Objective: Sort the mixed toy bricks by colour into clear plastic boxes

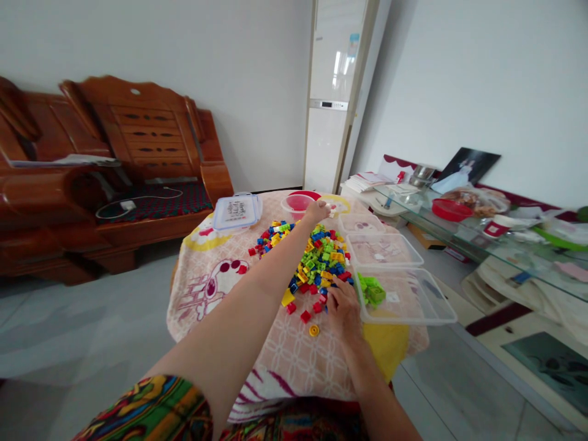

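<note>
My left arm stretches across the table over a pile of toy building blocks in red, yellow, blue and green. At its end, my left hand is closed above the far side, beside a round clear tub; whatever its fingers hold is too small to make out. My right hand rests at the near right edge of the pile, bent fingers apart and touching the blocks. Right of it, a clear plastic box has light green blocks at its left end. A round yellow block lies nearer me.
Two more clear boxes, a middle one and a far one, line the table's right side. A lidded container stands back left on the patterned cloth. A glass-topped cabinet is close on the right, a wooden bench on the left.
</note>
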`<move>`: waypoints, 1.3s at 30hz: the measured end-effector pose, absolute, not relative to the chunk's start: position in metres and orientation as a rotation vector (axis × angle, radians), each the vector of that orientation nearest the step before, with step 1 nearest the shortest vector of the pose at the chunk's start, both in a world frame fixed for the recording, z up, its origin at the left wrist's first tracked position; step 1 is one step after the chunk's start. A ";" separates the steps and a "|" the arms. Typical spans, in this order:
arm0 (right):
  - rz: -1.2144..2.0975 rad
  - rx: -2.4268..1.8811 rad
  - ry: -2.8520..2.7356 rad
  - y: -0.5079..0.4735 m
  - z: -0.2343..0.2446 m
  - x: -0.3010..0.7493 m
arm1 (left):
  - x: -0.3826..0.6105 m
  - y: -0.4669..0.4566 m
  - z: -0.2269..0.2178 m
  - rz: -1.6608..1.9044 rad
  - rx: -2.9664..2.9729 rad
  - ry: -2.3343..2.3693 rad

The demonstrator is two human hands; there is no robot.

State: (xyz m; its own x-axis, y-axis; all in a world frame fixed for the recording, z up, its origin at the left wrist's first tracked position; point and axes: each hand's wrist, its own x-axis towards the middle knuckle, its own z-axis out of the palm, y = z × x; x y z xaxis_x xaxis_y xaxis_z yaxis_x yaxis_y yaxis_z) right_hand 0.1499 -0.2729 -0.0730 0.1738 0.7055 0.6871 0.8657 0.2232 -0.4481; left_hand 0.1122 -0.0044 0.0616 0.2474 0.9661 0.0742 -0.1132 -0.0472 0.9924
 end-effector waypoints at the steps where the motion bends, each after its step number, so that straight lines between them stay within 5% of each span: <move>1: -0.219 -1.526 -1.570 -0.273 -0.072 0.149 | 0.111 -0.007 0.058 1.106 1.283 0.933; 18: -0.184 -1.510 -1.563 -0.276 -0.067 0.148 | -0.048 -0.064 0.049 1.157 1.840 1.122; 26: -0.199 -1.523 -1.569 -0.275 -0.071 0.150 | -0.055 -0.096 0.019 0.951 2.542 1.127; 39: -0.215 -1.516 -1.574 -0.274 -0.072 0.151 | -0.053 -0.094 -0.008 0.942 2.620 1.380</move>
